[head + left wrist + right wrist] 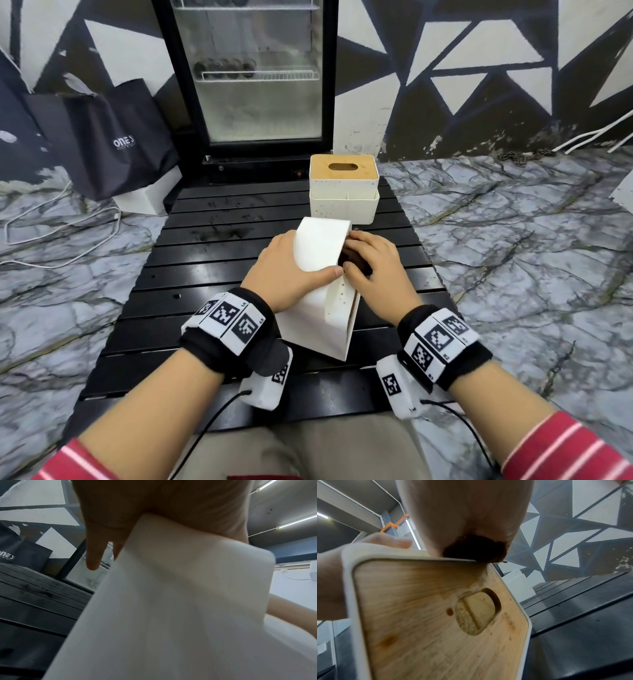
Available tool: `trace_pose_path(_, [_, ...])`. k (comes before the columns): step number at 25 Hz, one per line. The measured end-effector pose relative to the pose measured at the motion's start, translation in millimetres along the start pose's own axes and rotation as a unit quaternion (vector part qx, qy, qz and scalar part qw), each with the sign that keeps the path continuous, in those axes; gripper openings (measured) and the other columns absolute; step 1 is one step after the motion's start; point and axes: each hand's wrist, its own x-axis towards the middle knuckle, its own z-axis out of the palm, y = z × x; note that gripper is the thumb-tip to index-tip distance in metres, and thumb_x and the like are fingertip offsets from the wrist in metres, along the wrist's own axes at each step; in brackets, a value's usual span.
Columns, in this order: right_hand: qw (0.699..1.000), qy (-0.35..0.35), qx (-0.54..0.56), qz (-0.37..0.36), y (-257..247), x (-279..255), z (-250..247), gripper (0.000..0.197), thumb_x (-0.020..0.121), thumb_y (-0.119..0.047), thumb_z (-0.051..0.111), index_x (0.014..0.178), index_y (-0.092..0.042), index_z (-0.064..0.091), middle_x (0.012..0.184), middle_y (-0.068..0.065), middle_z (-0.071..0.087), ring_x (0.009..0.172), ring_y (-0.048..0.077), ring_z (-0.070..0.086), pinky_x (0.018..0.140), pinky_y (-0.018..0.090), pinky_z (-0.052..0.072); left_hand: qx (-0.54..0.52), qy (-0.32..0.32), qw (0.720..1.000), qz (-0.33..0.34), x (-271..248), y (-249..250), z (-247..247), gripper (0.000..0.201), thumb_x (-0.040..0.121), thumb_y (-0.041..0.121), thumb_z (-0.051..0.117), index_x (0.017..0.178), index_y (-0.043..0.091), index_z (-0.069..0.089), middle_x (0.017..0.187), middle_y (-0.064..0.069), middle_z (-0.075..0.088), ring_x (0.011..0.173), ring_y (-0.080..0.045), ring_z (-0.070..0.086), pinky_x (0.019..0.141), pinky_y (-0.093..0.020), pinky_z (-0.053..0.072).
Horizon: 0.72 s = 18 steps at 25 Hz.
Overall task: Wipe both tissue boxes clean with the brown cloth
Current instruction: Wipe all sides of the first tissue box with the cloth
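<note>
A white tissue box (320, 250) is tilted up on its edge on the black slatted table (205, 274). My left hand (284, 270) grips its left side, thumb across the near face. In the left wrist view my left hand (154, 507) holds the plain white wall of the box (171, 601). My right hand (373, 270) holds the brown cloth (354, 258) bunched against the box's right side. The right wrist view shows my right hand (462, 507) pressing the cloth (476, 549) on the rim above the stained wooden lid (428, 615). A second tissue box (344, 185) stands upright at the table's far end.
A glass-door fridge (260, 75) stands right behind the table. A black bag (113, 137) and a white box (147, 202) sit on the floor at the left, with white cables (51, 240) trailing over the marble floor (513, 240).
</note>
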Motion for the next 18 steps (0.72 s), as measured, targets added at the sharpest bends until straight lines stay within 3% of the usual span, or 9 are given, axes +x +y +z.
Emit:
trace_pose_path(2, [1.0, 0.002, 0.002, 0.004, 0.9, 3.8, 1.3, 0.036, 0.086, -0.015, 0.055, 0.123, -0.015, 0.055, 0.136, -0.001, 0.044, 0.129, 0.017, 0.028, 0.104, 0.018, 0.014, -0.024, 0.002, 1.0, 0.011, -3.5, 4.2, -2.7, 0.061, 0.055, 0.07, 0.061, 0.103, 0.033, 0.055, 0.103, 0.01, 0.058, 0.102, -0.014, 0.055, 0.089, -0.04, 0.048])
trace_pose_path(7, [1.0, 0.006, 0.013, -0.015, -4.5, -14.2, 3.1, 0.036, 0.087, -0.017, 0.056, 0.123, -0.015, 0.053, 0.133, -0.003, 0.045, 0.126, 0.011, 0.026, 0.104, 0.02, 0.016, -0.051, -0.001, 0.998, 0.026, -8.9, 9.1, -6.2, 0.047, 0.065, 0.054, 0.071, 0.103, 0.033, 0.052, 0.105, 0.01, 0.057, 0.103, -0.011, 0.053, 0.084, -0.029, 0.044])
trace_pose_path(9, [1.0, -0.014, 0.011, -0.02, -3.6, -13.6, -0.7, 0.037, 0.087, -0.018, 0.055, 0.124, -0.016, 0.052, 0.134, -0.003, 0.044, 0.127, 0.014, 0.026, 0.105, 0.022, 0.017, -0.057, -0.011, 0.998, 0.03, -9.0, 10.1, -7.5, 0.034, 0.072, 0.043, 0.075, 0.095, 0.038, 0.05, 0.098, 0.015, 0.056, 0.099, -0.01, 0.054, 0.081, -0.025, 0.044])
trace_pose_path(12, [0.999, -0.039, 0.002, -0.003, -0.4, 1.2, -4.8, 0.039, 0.088, -0.016, 0.054, 0.128, -0.017, 0.05, 0.138, -0.001, 0.041, 0.13, 0.018, 0.025, 0.107, 0.023, 0.016, -0.058, -0.009, 0.998, 0.038, -9.2, 12.0, -9.1, 0.03, 0.07, 0.045, 0.072, 0.09, 0.041, 0.05, 0.094, 0.017, 0.056, 0.094, -0.006, 0.055, 0.079, -0.025, 0.045])
trace_pose_path(15, [1.0, -0.018, 0.001, 0.005, 0.9, 3.7, -2.3, 0.039, 0.088, -0.014, 0.053, 0.127, -0.015, 0.05, 0.138, 0.001, 0.042, 0.13, 0.02, 0.027, 0.106, 0.021, 0.014, -0.064, -0.006, 0.997, 0.039, -11.2, 14.6, -7.0, 0.03, 0.074, 0.037, 0.075, 0.083, 0.044, 0.047, 0.09, 0.018, 0.056, 0.089, 0.002, 0.054, 0.07, -0.012, 0.04])
trace_pose_path(18, [1.0, -0.003, 0.007, -0.011, -1.0, -9.0, 2.7, 0.038, 0.087, -0.02, 0.052, 0.125, -0.015, 0.051, 0.136, -0.001, 0.043, 0.129, 0.018, 0.027, 0.105, 0.021, 0.015, -0.061, 0.004, 0.997, 0.036, -11.8, 14.2, -6.2, 0.031, 0.072, 0.04, 0.075, 0.084, 0.044, 0.047, 0.094, 0.015, 0.058, 0.09, -0.001, 0.055, 0.068, -0.009, 0.038])
